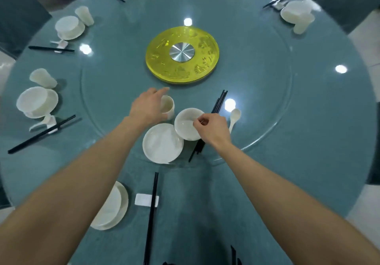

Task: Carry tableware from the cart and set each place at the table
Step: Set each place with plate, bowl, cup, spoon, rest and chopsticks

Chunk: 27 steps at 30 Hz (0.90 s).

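Left hand [148, 108]: grips small white plastic cup [168, 106], fingers curled over far side, thumb on near wall. Stands upright near the near edge of round glass turntable [265, 124].

Right hand [211, 130]: pinches right rim of round white bowl [186, 124] between thumb and forefinger. Sits just right of cup; near-left edge meets flat white plate [162, 144].

Right of bowl: black chopsticks [220, 101], white spoon [234, 118].

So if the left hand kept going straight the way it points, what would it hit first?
The white cup, already between the left hand's thumb and fingers; past that, probably the yellow disc.
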Available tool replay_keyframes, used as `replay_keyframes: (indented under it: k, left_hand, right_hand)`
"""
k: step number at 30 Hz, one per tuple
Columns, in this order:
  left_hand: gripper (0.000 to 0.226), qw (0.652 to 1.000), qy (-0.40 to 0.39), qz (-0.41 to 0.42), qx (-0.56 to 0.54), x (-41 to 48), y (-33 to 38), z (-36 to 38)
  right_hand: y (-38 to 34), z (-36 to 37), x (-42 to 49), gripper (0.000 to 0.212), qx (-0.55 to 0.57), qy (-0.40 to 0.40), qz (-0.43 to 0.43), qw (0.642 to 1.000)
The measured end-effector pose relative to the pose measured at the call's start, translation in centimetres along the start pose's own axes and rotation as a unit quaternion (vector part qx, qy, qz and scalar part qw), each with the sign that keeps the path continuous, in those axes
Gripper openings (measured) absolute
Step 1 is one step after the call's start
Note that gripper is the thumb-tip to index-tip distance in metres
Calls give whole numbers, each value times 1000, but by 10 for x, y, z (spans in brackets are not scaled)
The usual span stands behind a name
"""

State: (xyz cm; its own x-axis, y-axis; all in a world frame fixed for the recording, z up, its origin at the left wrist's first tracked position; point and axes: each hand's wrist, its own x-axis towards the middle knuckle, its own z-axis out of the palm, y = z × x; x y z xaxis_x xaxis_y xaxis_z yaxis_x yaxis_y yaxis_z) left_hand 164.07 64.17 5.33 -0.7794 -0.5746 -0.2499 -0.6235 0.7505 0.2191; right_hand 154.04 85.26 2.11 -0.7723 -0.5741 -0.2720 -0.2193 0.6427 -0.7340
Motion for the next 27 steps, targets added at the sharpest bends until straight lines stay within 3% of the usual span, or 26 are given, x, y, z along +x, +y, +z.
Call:
replay_keyframes:
  k: [4, 8, 10, 15, 17, 22, 27]
  left_hand:
    - [85, 999, -32, 16, 5, 16, -1, 6]
    - [78, 999, -2, -7, -45, 20, -9, -1]
    - [75, 993, 19, -39, -107, 19, -19, -13]
    - [57, 970, 18, -29, -242, 4, -25, -43]
    - [55, 964, 5, -9, -265, -4, -20, -51]
    - [56, 966, -8, 15, -259, -15, -15, -60]
    - [54, 965, 34, 31, -258, -16, -15, -70]
  right_hand:
    - [-3, 1, 15, 22, -13, 0, -15, 1000]
    - [-11, 7, 25, 19, -20, -1, -36, 999]
    - [-19, 13, 32, 36, -42, -3, -79, 996]
    - [-49, 22, 46, 109, -59, -54, -177, 981]
    - [-61, 25, 51, 118, -53, -86, -192, 976]
    - [-63, 25, 56, 82, -69, -93, -237, 965]
    - [-38, 17, 56, 70, -105, -43, -225, 968]
